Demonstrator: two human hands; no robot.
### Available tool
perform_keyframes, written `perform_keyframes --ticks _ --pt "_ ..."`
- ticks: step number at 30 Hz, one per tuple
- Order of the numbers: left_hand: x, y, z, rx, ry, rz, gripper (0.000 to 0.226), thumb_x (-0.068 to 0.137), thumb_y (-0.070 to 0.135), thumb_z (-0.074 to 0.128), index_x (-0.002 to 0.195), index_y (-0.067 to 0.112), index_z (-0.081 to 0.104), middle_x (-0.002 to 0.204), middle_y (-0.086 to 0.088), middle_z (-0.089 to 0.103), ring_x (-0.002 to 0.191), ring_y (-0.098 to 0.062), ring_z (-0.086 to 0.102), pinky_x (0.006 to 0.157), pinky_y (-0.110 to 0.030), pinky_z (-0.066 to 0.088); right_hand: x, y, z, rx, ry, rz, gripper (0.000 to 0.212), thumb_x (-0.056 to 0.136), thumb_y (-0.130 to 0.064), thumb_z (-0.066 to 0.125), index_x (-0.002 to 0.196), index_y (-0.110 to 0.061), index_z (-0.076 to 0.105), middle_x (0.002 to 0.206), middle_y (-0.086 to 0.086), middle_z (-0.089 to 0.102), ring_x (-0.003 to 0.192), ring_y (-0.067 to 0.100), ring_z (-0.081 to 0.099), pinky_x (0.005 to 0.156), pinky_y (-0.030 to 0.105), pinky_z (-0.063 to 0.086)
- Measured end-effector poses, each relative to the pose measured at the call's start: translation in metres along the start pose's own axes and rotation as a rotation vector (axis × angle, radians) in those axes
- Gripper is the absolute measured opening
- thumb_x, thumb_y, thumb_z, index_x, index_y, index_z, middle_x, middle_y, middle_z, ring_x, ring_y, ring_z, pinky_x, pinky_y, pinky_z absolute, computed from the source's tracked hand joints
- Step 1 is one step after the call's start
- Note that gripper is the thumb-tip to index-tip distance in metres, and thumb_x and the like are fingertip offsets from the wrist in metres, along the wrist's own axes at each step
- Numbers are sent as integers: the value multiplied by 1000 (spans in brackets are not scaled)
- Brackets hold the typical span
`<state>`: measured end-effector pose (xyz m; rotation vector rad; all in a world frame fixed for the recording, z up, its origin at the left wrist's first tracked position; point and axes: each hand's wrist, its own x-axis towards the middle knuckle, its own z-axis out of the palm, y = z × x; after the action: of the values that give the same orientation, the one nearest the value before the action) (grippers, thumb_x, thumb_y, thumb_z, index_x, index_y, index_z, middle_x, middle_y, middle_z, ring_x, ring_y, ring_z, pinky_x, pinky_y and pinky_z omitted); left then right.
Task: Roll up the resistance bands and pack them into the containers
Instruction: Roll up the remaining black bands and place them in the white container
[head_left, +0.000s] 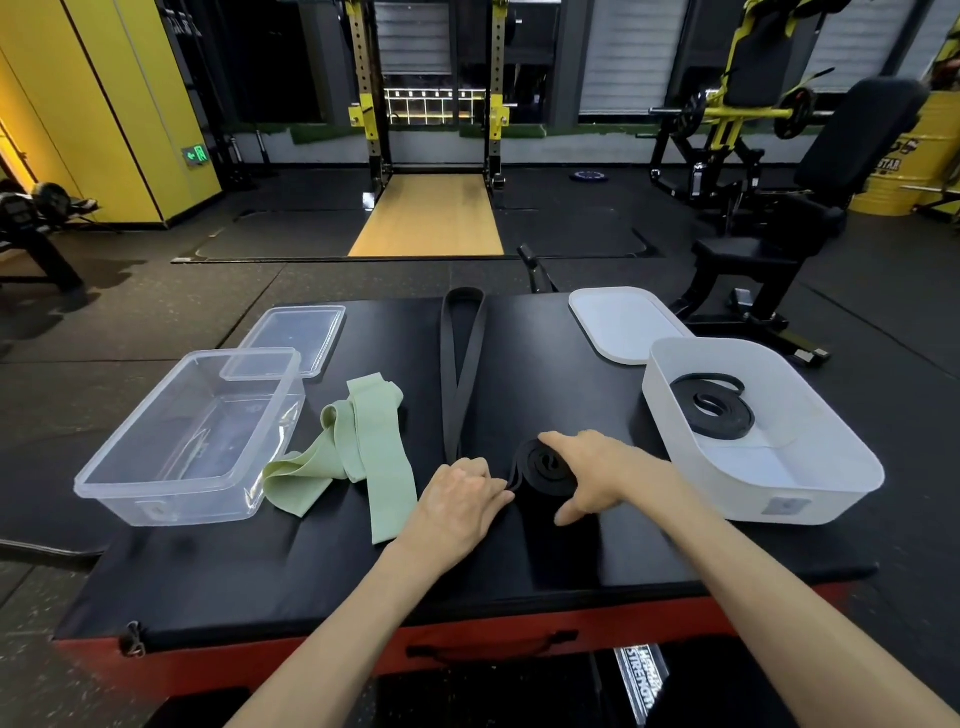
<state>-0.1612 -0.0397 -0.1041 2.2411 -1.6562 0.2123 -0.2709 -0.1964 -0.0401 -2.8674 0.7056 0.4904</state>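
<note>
A black band roll (543, 464) lies flat on the black padded box (332, 566), partly coiled. My right hand (592, 470) presses on the roll from the right, thumb at its near side. My left hand (460, 501) pinches the band's loose end at the roll's left edge. A long black band (461, 364) lies stretched out away from me, its near end hidden behind my left hand. A light green band (358, 457) lies crumpled to the left. The white container (831, 467) on the right holds a coiled black band (714, 410). The clear container (130, 467) on the left has nothing in it.
A clear lid (296, 335) lies behind the clear container and a white lid (623, 322) behind the white one. The box's front edge is red with a strap handle. Gym floor, a bench (810, 208) and a rack (431, 93) stand beyond.
</note>
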Motion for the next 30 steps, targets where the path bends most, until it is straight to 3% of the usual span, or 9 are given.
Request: perform_keyframes --ticks 4,7,10,13,16,20,26,30 --pt "-1 0 -3 29 -66 -13 33 99 35 42 97 16 69 90 -3 56 86 -21 55 73 -33 42 11 -2 0 -92 75 -83 84 66 -39 83 133 -17 36 132 4 35 120 26 43 92 42 48" --pt "-1 0 -5 34 -60 -5 34 100 35 41 97 16 68 90 -3 56 86 -21 55 71 -33 40 18 1 -1 -65 78 -150 78 62 -36 85 121 -13 41 127 1 41 112 23 50 88 40 50" --pt "-1 0 -3 39 -51 -11 33 99 35 42 98 16 69 90 -4 57 86 -22 56 72 -34 41 18 10 2 -10 89 -212 86 66 -37 83 135 -16 36 127 2 44 118 22 46 95 39 45" --pt "-2 1 -4 38 -40 -17 32 99 35 42 100 16 69 91 -4 58 87 -23 56 74 -35 42 17 17 3 46 90 -258 96 65 -42 82 144 -32 28 128 1 46 120 20 43 98 39 43" --pt "-2 3 -4 37 -29 -24 28 96 30 49 91 12 70 81 -6 59 77 -25 58 69 -38 48 18 18 -3 45 122 -252 93 57 -49 83 138 -28 43 125 -1 53 116 18 50 94 31 45" --pt "0 4 -2 69 -13 -59 22 86 26 57 75 11 70 64 -4 56 58 -24 59 53 -36 51 12 16 -2 58 172 -233 90 53 -54 81 133 -25 50 118 -3 58 110 16 53 89 29 48" --pt "0 11 -4 20 29 -102 25 94 24 51 83 7 65 77 -9 58 75 -28 58 70 -40 45 8 16 7 47 275 -210 83 51 -62 75 123 -25 56 101 -5 62 98 15 53 76 27 46" --pt "0 18 -3 -34 53 -161 25 95 25 52 87 6 66 78 -9 58 75 -28 58 70 -39 46 8 13 13 64 346 -176 66 48 -67 72 97 -23 61 80 -8 60 82 15 53 66 28 46"
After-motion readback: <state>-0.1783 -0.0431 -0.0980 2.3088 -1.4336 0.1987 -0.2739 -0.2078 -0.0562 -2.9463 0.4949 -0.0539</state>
